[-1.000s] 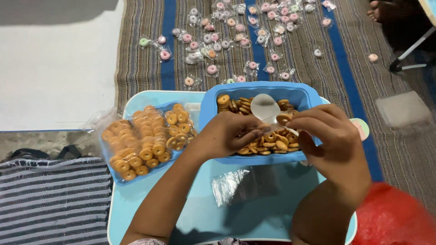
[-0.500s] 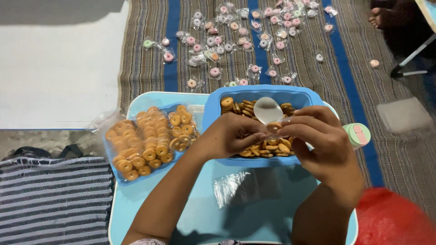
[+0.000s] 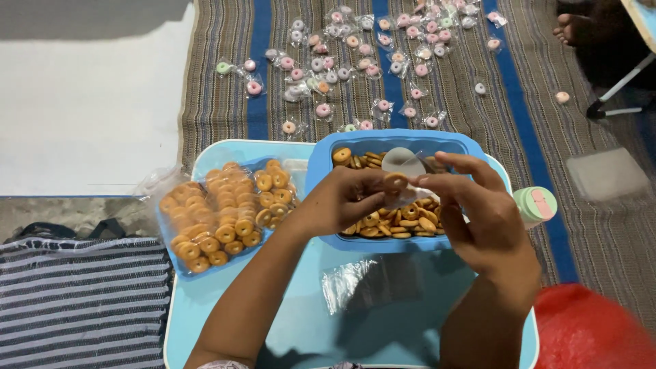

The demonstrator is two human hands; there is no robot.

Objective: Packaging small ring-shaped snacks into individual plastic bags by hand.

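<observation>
Both of my hands meet over the blue tub [image 3: 321, 171]: my left hand [image 3: 342, 201] pinches a small ring biscuit [image 3: 395, 182] between thumb and fingertips, and my right hand [image 3: 478, 212] grips a little clear wrapper [image 3: 404, 164] just beside it, fingers curled around its edge. That biscuit is golden brown, round, with a hole in the middle, and it sits at the wrapper's mouth; whether it is partly inside I cannot tell. Below it the tub holds a heap of the same biscuits [image 3: 403, 222]. Left of the tub lies an open bag of more biscuits [image 3: 219, 219] on the pale blue table [image 3: 205, 301], with loose clear wrappers [image 3: 355, 283] nearer me. Beyond, on the striped mat [image 3: 219, 102], lie wrapped pink and white rings [image 3: 342, 68].
</observation>
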